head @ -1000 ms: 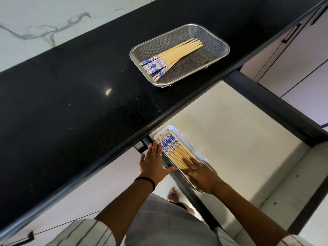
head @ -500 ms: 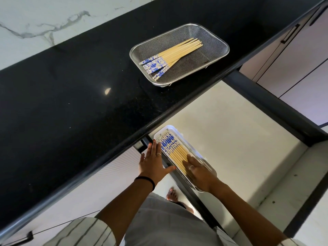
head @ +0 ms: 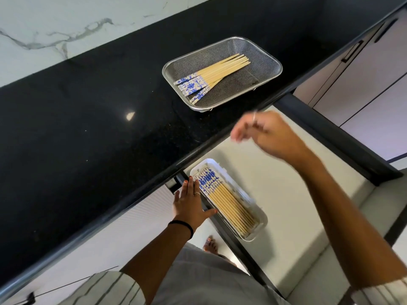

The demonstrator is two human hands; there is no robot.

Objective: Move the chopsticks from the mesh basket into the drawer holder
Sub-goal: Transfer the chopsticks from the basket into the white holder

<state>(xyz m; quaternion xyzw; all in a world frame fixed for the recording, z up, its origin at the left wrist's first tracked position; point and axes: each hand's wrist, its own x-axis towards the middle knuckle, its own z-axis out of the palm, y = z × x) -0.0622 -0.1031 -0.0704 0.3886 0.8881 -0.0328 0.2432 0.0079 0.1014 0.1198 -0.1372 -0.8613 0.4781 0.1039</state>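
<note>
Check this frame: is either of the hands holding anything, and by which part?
Nothing is held. The right hand is in the air between drawer and mesh basket, blurred but empty. The left hand lies flat beside the holder.

Bright, even daylight, no hard shadows. One small white glare spot [head: 130, 115] on the glossy black stone counter [head: 88, 128], left of the rectangular steel mesh basket [head: 273, 62], which is sharp. Raised right hand [head: 262, 134] heavily motion-blurred, fingers smeared. Left hand [head: 190, 204] by the white drawer holder [head: 262, 225] sharp. Wide-angle bending: counter front edge bows, lower corners stretched and soft.
</note>
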